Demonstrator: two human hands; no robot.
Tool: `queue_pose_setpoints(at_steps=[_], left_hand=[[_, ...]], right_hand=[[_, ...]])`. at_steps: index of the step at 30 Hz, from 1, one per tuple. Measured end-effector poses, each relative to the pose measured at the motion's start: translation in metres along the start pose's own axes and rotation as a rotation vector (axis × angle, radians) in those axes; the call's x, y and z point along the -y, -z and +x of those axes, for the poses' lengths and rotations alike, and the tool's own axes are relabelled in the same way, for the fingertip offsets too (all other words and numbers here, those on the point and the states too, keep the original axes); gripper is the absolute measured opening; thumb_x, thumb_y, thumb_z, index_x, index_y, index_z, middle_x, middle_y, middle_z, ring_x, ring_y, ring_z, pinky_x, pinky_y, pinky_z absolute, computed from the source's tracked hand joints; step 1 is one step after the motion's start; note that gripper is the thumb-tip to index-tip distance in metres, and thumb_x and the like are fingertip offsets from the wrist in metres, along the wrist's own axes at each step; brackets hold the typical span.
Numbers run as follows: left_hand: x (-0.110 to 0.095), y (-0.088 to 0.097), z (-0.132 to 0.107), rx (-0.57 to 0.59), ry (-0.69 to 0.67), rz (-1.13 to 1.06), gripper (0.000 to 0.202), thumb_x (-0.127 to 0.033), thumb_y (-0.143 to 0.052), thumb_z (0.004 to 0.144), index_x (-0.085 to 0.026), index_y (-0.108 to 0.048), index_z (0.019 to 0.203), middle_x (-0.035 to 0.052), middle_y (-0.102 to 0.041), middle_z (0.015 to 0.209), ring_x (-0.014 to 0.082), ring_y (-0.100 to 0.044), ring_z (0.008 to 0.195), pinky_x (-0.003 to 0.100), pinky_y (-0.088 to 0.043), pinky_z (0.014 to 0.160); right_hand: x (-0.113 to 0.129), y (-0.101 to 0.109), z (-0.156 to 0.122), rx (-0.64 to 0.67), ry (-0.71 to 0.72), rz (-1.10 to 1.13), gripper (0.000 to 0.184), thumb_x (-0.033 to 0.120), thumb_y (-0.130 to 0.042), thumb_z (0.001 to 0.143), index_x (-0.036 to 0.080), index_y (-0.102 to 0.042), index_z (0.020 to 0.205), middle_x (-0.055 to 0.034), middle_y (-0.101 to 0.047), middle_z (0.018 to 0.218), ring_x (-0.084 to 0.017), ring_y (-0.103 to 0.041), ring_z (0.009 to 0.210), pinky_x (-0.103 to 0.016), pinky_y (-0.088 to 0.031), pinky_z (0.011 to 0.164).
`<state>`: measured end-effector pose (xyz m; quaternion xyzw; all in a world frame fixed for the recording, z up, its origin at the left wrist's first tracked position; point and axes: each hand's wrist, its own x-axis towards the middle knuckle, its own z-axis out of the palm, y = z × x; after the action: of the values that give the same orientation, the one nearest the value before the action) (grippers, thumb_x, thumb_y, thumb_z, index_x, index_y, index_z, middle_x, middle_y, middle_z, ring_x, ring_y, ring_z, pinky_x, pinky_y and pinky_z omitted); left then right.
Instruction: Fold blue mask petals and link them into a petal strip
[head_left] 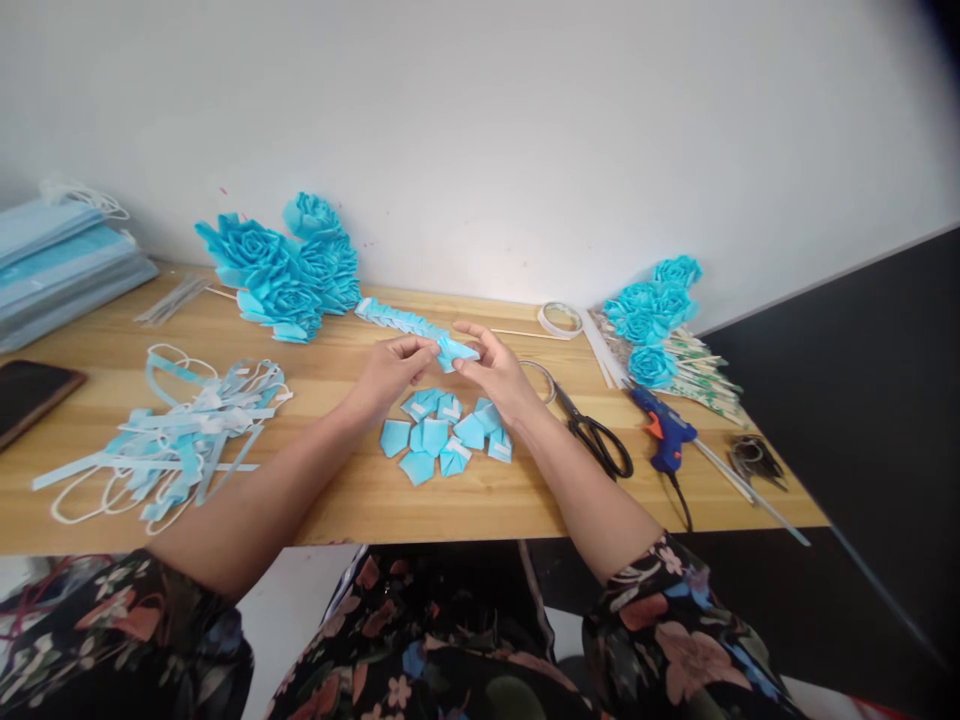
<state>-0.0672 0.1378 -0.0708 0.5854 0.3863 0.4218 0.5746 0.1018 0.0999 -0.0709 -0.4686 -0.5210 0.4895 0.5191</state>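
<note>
Between my two hands, above the middle of the table, is a folded light-blue petal (454,352). My left hand (396,368) pinches its left edge between thumb and fingertips. On its right side my right hand (493,370) grips it with the thumb below and the fingers behind. Just beneath lies a loose pile of blue petals (431,436), some with white strips on them. Behind my hands a row of overlapping folded petals (397,318) runs along the table; whether it touches the held petal I cannot tell.
Blue flowers (281,265) stand at the back left, more flowers (651,310) at the back right. Scissors (600,440), a blue glue gun (666,430) and a tape roll (559,319) lie right. Mask scraps (187,430), a phone (34,395) and stacked masks (64,265) are left.
</note>
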Motion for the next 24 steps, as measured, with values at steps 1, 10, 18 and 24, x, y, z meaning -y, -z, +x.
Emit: queue_pose_setpoints(at_steps=[1, 10, 18, 24], left_hand=[[0.0003, 0.0, 0.0002, -0.004, -0.001, 0.002, 0.026, -0.041, -0.067, 0.072, -0.016, -0.061, 0.065, -0.0044, -0.046, 0.051, 0.0076, -0.038, 0.05, 0.022, -0.033, 0.051], [0.0033, -0.0002, 0.0019, -0.033, 0.018, -0.011, 0.024, -0.039, -0.071, 0.067, -0.016, -0.064, 0.068, -0.0051, -0.046, 0.05, 0.0074, -0.037, 0.05, 0.023, -0.029, 0.051], [0.0019, -0.0029, 0.0012, -0.053, 0.035, -0.018, 0.025, -0.039, -0.071, 0.066, -0.016, -0.062, 0.067, -0.0053, -0.046, 0.05, 0.0068, -0.036, 0.049, 0.023, -0.027, 0.049], [0.0032, -0.0031, 0.0007, -0.003, 0.057, -0.059, 0.028, -0.042, -0.068, 0.069, -0.017, -0.058, 0.063, -0.0035, -0.05, 0.054, 0.0077, -0.042, 0.049, 0.022, -0.033, 0.05]], right_hand=[[0.0, -0.0001, -0.0001, 0.004, -0.001, 0.002, 0.053, 0.026, -0.07, 0.072, 0.025, -0.057, 0.123, 0.0042, -0.067, 0.083, -0.015, -0.064, 0.079, -0.031, -0.052, 0.082], [0.0006, 0.0002, -0.0012, 0.029, -0.006, -0.008, 0.051, 0.025, -0.069, 0.073, 0.024, -0.057, 0.122, 0.0048, -0.064, 0.081, -0.013, -0.062, 0.078, -0.029, -0.051, 0.079], [-0.0006, 0.0003, -0.0011, 0.045, -0.004, -0.009, 0.05, 0.025, -0.07, 0.074, 0.023, -0.058, 0.122, 0.0045, -0.063, 0.08, -0.012, -0.06, 0.076, -0.027, -0.048, 0.076], [-0.0012, 0.0011, 0.0003, 0.014, 0.008, -0.023, 0.051, 0.026, -0.069, 0.073, 0.022, -0.058, 0.122, 0.0045, -0.062, 0.08, -0.012, -0.059, 0.075, -0.027, -0.047, 0.076]])
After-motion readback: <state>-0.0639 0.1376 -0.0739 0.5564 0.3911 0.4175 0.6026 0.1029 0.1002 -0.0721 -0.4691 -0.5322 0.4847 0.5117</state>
